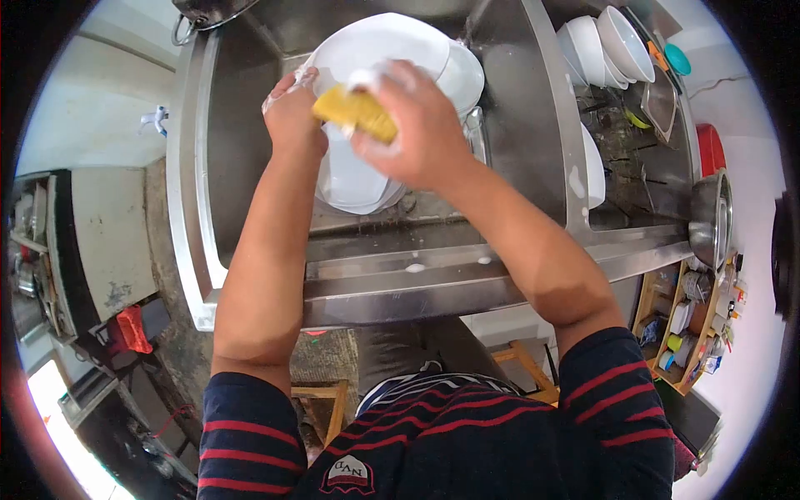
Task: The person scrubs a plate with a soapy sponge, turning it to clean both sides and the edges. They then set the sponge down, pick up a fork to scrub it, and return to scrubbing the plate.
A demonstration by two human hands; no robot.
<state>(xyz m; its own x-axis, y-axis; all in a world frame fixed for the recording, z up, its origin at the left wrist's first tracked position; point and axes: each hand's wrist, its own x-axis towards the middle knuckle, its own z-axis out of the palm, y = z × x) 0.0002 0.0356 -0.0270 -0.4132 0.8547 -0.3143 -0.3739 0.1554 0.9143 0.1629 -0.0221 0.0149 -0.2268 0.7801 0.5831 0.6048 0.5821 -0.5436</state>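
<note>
Over the steel sink, my right hand (421, 129) grips a yellow sponge (354, 112) with white foam on it; motion smears the fingers a little. Foam also coats my left hand (292, 112), which is closed on the left edge of a large white plate (379, 42). That plate is tilted up behind both hands, and the left fingertips are partly hidden. More white dishes (358, 183) lie stacked below in the basin, and another white dish (463, 79) shows at the right of the held plate.
A steel sink (517, 108) surrounds the dishes, with foam spots on its front ledge (450, 275). At the right, white bowls (612, 50) stand on a drying area. A metal bowl (708, 221) hangs near the right corner, and a dark pot (208, 10) sits at the upper left.
</note>
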